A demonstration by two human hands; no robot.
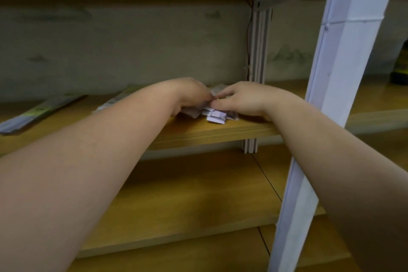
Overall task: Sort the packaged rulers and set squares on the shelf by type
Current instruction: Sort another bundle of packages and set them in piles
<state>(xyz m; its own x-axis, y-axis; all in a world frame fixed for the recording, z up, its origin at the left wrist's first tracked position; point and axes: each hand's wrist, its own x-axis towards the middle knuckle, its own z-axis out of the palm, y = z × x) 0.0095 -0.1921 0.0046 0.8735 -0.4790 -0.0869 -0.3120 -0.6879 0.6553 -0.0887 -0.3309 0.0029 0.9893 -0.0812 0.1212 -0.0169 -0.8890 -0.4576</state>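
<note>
Wooden shelf (220,127) carries a small stack of packets (215,115) directly under both hands. Left hand (192,95) and right hand (242,100) meet fingertip to fingertip over it — both seem to pinch the packets, though blur hides the fingers. Two long packaged rulers (39,112) lie well apart to the left, nearer the left hand — long axes slanting far-right.

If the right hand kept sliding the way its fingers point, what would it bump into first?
Probably the left hand: the right hand points leftward over the small stack of packaged pieces, and their fingertips nearly meet.

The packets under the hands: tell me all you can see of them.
The packets are a small pile of flat plastic sleeves with white and pale purple printed cards, lying at the front edge of the wooden shelf. The left hand and right hand rest on top, fingers curled round them. Contents are hidden.
</note>
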